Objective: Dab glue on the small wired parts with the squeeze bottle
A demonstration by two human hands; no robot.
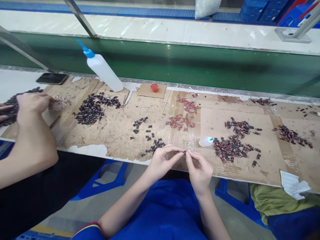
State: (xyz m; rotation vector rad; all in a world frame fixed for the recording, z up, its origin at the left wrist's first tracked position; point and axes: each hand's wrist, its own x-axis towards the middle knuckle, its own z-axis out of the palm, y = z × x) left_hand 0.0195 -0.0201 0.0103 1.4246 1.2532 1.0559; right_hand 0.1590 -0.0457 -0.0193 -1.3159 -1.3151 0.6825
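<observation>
My left hand [163,160] and my right hand [199,168] meet fingertip to fingertip over the near edge of the cardboard. Between them they pinch a tiny dark part [185,152], mostly hidden by the fingers. Just left of my left hand lies a loose pile of small black parts [153,146]. Beyond the hands, small red parts [180,121] are scattered on brown tape. By my right hand a small white squeeze bottle [206,141] with a blue tip lies on its side, touching or close to a heap of black-and-red parts [230,148].
At the left, a co-worker's hand [33,101] reaches over dark parts. A large white bottle [106,73] with a blue nozzle stands near a black parts heap [90,108]. A red cap-like cup [154,87] sits farther back. A green belt [175,63] runs behind the cardboard.
</observation>
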